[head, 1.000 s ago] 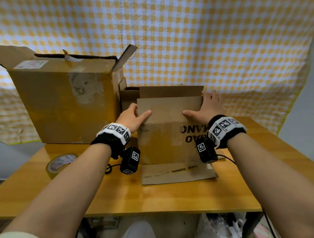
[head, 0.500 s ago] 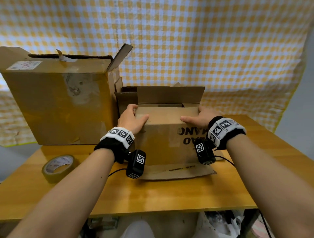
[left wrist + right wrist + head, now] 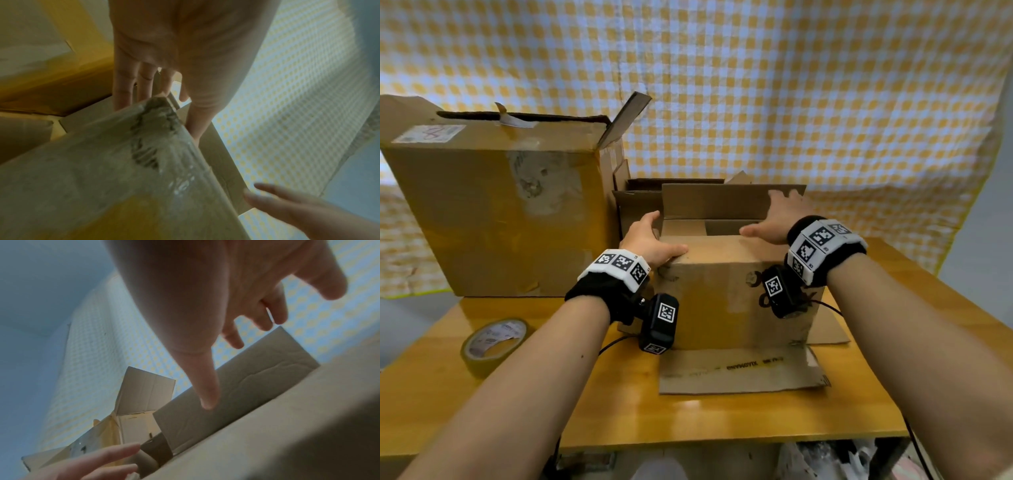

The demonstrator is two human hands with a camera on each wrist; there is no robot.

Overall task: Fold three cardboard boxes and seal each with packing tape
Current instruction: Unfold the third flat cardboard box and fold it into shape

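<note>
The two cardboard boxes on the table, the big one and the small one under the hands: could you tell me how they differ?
The big box stands at the table's back left; the small box sits in the middle. The big box bears a white label and old tape; the small box has dark lettering. Nobody touches the big box; the left hand grips the small box's top edge and the right hand reaches for its raised back flap. Both are brown and unsealed.

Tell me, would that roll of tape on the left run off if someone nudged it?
Probably not. The roll of tape lies flat on its side on the wooden table, so a nudge would likely make it slide, not roll. Stood on edge, its round shape would let it roll. It looks compact and rigid, so it should lift easily with one hand.
</note>
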